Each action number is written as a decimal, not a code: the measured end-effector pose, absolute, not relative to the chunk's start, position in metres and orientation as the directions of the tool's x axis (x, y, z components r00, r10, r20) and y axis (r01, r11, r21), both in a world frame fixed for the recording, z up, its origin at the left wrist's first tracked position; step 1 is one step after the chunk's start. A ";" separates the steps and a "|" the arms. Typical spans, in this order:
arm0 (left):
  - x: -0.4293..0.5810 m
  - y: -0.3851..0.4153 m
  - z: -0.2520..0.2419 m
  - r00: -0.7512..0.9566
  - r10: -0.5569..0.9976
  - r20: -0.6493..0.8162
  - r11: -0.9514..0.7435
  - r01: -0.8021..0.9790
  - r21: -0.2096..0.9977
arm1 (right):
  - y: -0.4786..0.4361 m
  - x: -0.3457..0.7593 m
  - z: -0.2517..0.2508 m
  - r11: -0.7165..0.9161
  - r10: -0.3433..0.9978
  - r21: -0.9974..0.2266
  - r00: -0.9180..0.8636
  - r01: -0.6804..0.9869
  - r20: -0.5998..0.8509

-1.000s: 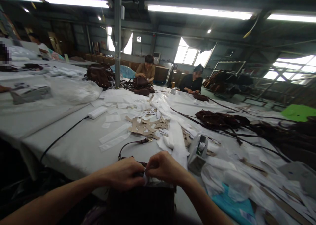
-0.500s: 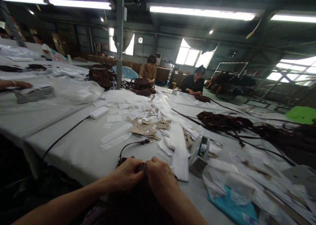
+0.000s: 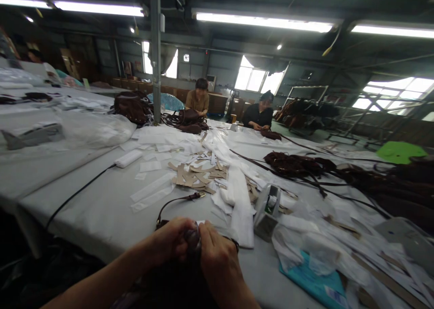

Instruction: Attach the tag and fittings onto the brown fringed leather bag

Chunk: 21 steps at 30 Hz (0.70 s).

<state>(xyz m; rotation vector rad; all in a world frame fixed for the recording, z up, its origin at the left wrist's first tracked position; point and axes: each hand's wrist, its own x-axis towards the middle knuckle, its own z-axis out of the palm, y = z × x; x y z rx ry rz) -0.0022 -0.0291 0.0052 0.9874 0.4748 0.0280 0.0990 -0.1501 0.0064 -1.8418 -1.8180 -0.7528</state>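
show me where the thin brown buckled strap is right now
In the head view, the thin brown buckled strap is just left of centre, beyond the left hand, its buckle just short of the brown card scraps.

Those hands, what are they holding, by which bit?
Left hand and right hand seem to pinch crinkled film by its upper part at the top of a brown bag.

No legible lettering: pale label (image 3: 335, 295) on the blue packet (image 3: 308, 275) seemingly too blurred
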 end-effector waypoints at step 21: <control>0.017 -0.021 -0.016 0.838 0.216 -0.500 0.829 0.113 0.548 | -0.166 0.107 -0.034 0.072 0.606 -0.221 0.133 0.973 0.784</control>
